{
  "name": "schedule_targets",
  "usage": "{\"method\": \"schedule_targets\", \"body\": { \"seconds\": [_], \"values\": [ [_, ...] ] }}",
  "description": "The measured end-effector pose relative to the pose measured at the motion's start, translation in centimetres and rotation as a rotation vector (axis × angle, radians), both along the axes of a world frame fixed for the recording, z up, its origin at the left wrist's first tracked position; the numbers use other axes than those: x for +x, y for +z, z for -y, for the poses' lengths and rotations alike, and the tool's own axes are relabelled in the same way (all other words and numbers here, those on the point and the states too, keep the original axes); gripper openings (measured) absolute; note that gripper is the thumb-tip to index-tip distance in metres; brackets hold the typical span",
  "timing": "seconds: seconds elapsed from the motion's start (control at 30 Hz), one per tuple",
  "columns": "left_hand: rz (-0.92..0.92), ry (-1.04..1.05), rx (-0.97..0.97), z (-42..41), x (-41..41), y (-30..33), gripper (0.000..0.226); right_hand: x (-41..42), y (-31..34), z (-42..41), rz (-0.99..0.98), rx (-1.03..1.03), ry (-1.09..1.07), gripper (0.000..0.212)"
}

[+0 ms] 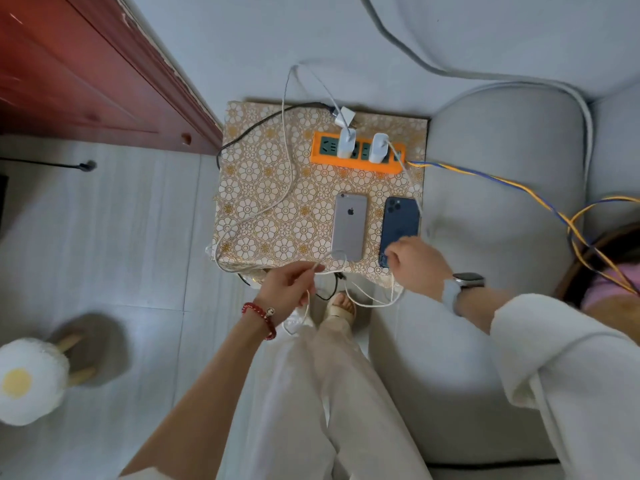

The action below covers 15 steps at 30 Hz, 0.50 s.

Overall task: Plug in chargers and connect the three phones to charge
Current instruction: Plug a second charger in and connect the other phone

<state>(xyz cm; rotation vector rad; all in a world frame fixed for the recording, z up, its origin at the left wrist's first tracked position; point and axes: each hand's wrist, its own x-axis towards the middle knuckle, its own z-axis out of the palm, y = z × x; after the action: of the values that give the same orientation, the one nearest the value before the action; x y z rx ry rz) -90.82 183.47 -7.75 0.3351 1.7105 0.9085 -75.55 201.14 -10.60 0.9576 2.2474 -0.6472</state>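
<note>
An orange power strip point(322, 157) lies at the back of a small table with a gold flower-pattern cover point(263, 188). Two white chargers point(347, 143) point(378, 148) are plugged into it; a third white charger point(347, 116) lies just behind. A silver phone point(349, 226) and a dark blue phone point(400, 225) lie face down side by side. My left hand point(289, 289) pinches a white cable point(287, 140) at the table's front edge. My right hand point(417, 265) rests on the bottom end of the blue phone, fingers closed there. Only two phones are in view.
A grey sofa point(502, 202) stands right of the table, with a blue-and-yellow cord point(491, 178) crossing it. A red wooden cabinet point(86, 71) is at upper left. A black cable point(242, 133) hangs off the table. A fluffy egg-shaped slipper point(27, 379) sits on the floor at left.
</note>
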Motion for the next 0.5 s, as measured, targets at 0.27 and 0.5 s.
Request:
{"method": "schedule_targets", "body": {
  "seconds": [0.27,0.5],
  "values": [
    [0.011,-0.272,-0.024,0.6,2.4,-1.5,0.022,-3.6,-0.2,2.0,-0.43,-1.237,-1.941,0.015],
    [-0.13,-0.373,-0.291,4.0,0.0,-3.9,0.022,-1.7,-1.2,1.6,-0.673,-1.044,-2.154,0.044]
  ]
}}
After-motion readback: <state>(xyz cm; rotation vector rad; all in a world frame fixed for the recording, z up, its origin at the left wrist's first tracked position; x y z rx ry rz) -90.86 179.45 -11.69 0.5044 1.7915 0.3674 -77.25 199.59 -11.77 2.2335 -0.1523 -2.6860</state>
